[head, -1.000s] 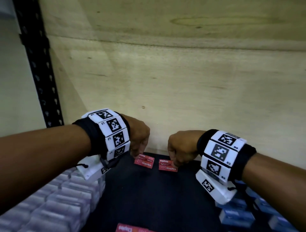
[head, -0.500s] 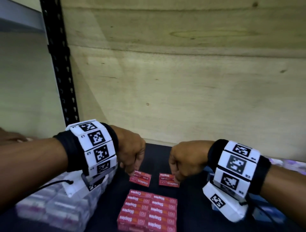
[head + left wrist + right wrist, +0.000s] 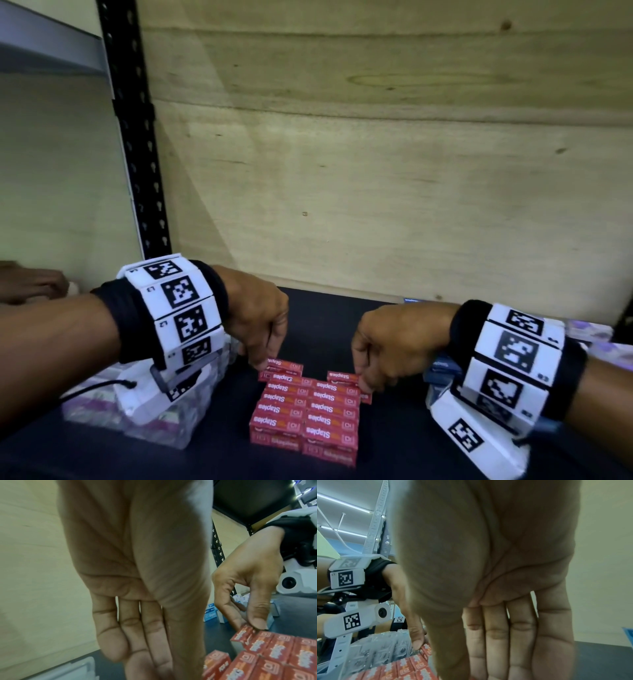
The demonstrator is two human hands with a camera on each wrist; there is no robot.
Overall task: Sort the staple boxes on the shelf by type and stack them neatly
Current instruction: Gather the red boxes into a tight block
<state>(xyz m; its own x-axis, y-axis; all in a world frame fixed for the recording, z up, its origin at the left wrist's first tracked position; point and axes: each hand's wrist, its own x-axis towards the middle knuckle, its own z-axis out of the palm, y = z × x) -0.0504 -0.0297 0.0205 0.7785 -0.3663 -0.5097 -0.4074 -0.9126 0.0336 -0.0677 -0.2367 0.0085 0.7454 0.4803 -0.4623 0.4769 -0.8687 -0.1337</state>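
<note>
Red staple boxes form a block under both hands; fingertips partly hidden — left hand pinches the left loose box, right hand the right loose box.

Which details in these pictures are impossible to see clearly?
- Head view: the left hand covers its own fingertips on the far-left red box.
- Right wrist view: the right hand fills the picture and hides the box under it.
- Head view: the clear packs are blurred, so their contents are unreadable.
</note>
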